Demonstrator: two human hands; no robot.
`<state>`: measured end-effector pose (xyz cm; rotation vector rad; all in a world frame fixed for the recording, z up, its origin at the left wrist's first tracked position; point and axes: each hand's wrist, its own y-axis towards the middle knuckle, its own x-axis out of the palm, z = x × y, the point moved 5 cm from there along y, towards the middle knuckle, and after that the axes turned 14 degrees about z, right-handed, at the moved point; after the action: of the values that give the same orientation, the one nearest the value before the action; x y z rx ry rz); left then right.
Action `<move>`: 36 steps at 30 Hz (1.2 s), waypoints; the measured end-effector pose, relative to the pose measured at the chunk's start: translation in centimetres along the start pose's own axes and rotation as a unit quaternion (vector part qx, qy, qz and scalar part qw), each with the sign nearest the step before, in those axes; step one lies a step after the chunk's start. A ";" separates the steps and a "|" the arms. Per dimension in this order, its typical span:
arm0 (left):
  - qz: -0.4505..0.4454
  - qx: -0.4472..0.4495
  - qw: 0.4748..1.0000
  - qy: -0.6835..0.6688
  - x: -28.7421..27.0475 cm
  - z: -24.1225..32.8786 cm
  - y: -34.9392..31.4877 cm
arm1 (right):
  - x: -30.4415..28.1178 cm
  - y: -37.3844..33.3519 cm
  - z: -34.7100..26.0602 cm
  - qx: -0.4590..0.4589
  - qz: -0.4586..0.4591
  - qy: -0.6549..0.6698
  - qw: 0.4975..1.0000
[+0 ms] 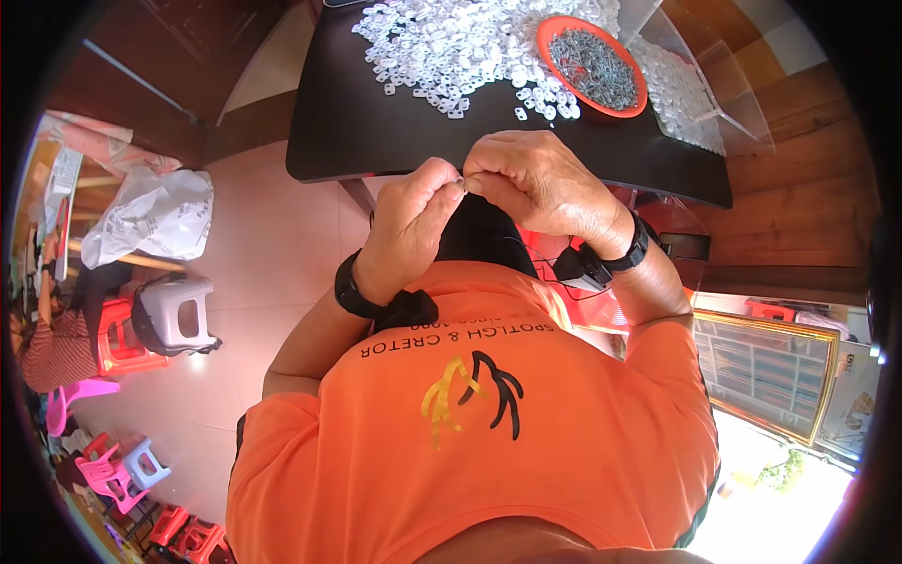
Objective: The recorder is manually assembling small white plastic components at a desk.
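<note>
My left hand (412, 224) and my right hand (545, 183) meet fingertip to fingertip in front of my chest, just off the near edge of the black table (376, 141). Both are closed in a pinch. Something tiny sits between the fingertips, too small and too covered to name. Beyond the hands, a heap of small white plastic pieces with holes (442, 52) spreads over the tabletop. An orange-red plate (547, 42) to its right holds many thin grey metal pieces (594, 70).
A clear plastic panel (728, 85) stands at the table's right end, beside more white pieces (681, 99). Black wristbands are on both wrists. On the floor at left are a grey stool (188, 315), a red stool (122, 334) and a white plastic bag (155, 216). A person in striped clothing (58, 352) is at far left.
</note>
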<state>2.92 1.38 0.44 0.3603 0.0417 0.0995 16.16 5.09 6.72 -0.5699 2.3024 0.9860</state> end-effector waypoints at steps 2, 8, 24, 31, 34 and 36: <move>-0.004 0.002 1.000 0.021 -0.2 -0.1 -0.1 | 0.3 0.2 0.1 0.001 -0.018 -0.002 1.000; 0.008 -0.004 1.000 -0.023 -0.8 -0.8 -0.2 | 1.3 0.8 0.2 0.008 -0.050 0.002 0.999; 0.016 -0.180 0.971 -0.156 -2.8 -3.0 -0.1 | -1.9 7.1 7.8 0.031 0.006 -0.292 0.956; 0.041 -0.189 0.963 -0.189 -3.3 -2.8 -0.1 | -0.5 8.1 16.0 0.032 -0.022 -0.386 0.922; 0.045 -0.186 0.966 -0.174 -3.5 -2.7 -0.1 | -0.4 8.2 16.3 0.052 -0.034 -0.395 0.917; 0.043 -0.184 0.966 -0.174 -3.5 -2.6 -0.1 | -0.5 8.2 16.2 0.060 -0.040 -0.371 0.926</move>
<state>-0.67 1.84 -1.90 0.0042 -0.3371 0.1259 17.12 22.61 1.99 -0.1796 1.6286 0.8252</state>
